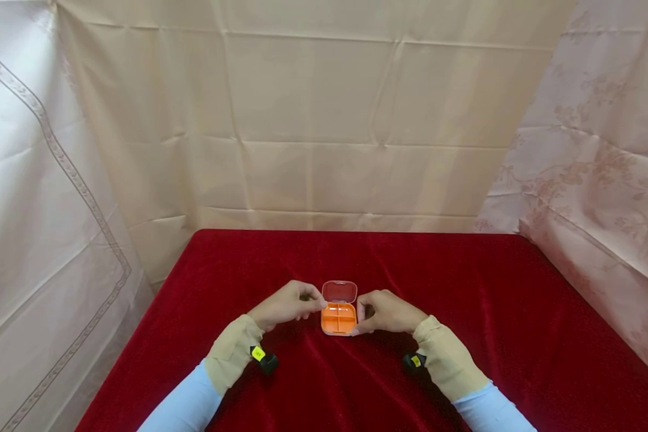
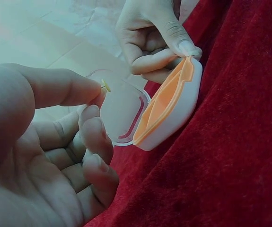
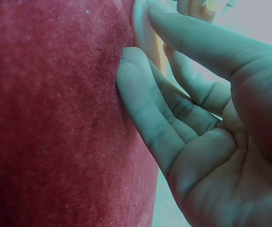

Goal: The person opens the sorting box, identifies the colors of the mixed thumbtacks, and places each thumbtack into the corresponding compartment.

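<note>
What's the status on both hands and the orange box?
Left hand pinching yellow-headed pin. Right hand holding orange box at right side. Lid open, not in the way.

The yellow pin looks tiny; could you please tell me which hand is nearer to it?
Left: the left hand pinches the yellow pin, while the right hand, apart from it, grips the edge of the orange-and-white box.
</note>
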### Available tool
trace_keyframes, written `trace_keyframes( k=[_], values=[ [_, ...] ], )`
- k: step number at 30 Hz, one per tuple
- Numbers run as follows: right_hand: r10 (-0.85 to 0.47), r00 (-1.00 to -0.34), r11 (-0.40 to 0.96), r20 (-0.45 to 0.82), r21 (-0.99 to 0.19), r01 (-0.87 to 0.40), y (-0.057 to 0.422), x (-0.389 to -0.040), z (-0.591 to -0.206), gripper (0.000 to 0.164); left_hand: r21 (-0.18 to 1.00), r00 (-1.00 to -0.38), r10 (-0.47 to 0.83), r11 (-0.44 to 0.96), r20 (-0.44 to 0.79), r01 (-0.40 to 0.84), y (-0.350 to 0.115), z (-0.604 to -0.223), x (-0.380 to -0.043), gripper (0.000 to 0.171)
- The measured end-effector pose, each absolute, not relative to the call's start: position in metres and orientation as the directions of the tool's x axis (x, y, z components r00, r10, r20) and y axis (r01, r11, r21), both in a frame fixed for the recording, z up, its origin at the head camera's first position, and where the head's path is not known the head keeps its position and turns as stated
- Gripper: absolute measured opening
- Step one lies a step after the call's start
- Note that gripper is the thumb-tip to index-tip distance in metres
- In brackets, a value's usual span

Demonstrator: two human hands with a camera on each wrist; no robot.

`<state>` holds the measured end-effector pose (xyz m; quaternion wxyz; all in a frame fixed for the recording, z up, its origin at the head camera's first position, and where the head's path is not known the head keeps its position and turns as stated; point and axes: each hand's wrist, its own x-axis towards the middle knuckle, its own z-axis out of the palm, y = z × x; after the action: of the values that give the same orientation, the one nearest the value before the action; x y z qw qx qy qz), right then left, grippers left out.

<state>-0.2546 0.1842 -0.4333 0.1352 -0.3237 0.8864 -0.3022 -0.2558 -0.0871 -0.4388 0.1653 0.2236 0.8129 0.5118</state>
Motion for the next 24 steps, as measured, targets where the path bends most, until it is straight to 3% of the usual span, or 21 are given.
trace_keyframes(
  k=[24],
  values=[
    [-0.654, -0.755, 0.605, -0.047, -0.631, -0.485, 0.1847, -0.2535, -0.4334, 0.026, 0.907, -0.844, 0.534, 0.377, -0.046, 0.189, -0.0772, -0.4417, -0.2505, 0.019]
  ],
)
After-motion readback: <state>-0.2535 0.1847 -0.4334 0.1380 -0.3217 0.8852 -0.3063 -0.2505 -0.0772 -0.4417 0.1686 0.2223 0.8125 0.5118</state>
